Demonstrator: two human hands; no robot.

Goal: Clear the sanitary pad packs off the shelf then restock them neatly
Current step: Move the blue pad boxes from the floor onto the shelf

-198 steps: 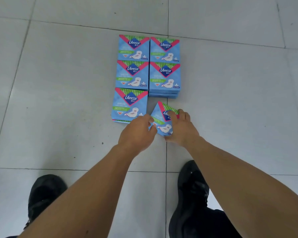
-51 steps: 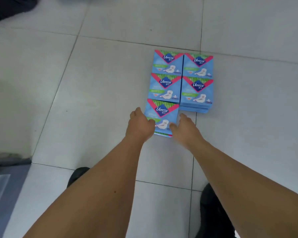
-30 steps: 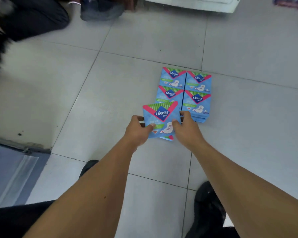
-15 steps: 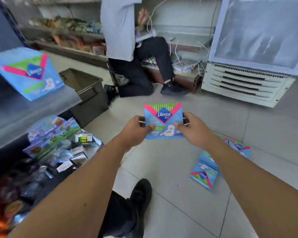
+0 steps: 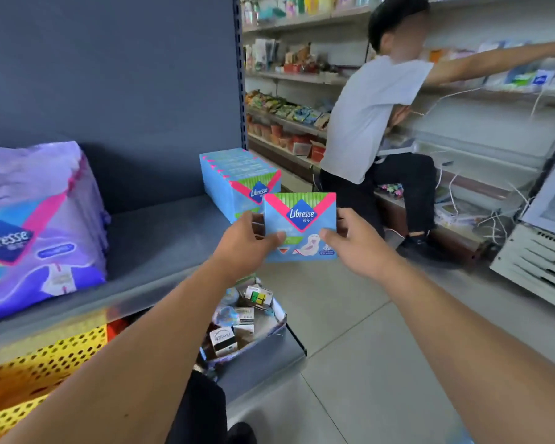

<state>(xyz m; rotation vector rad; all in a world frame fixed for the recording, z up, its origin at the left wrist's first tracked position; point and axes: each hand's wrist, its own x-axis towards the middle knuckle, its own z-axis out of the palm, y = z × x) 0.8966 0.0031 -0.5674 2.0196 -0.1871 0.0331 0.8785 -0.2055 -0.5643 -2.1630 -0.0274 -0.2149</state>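
I hold a blue Libresse pad pack (image 5: 302,224) upright in front of me, face toward me. My left hand (image 5: 245,240) grips its left edge and my right hand (image 5: 354,241) grips its right edge, thumbs on the front. The pack hovers just off the front right end of the grey shelf (image 5: 161,241). A row of the same blue packs (image 5: 237,179) stands on the shelf right behind it. A large purple Libresse pack (image 5: 36,225) sits at the shelf's left.
A person in a white shirt (image 5: 372,116) crouches at the far shelves, one arm reaching right. Below my shelf lie a yellow perforated basket (image 5: 45,360) and a tray of small boxes (image 5: 244,322). A white cooler (image 5: 539,251) stands at the right.
I lifted the pack from the floor stacks and turned up toward the shelf. The pack now sits close to the row of blue packs on the shelf.
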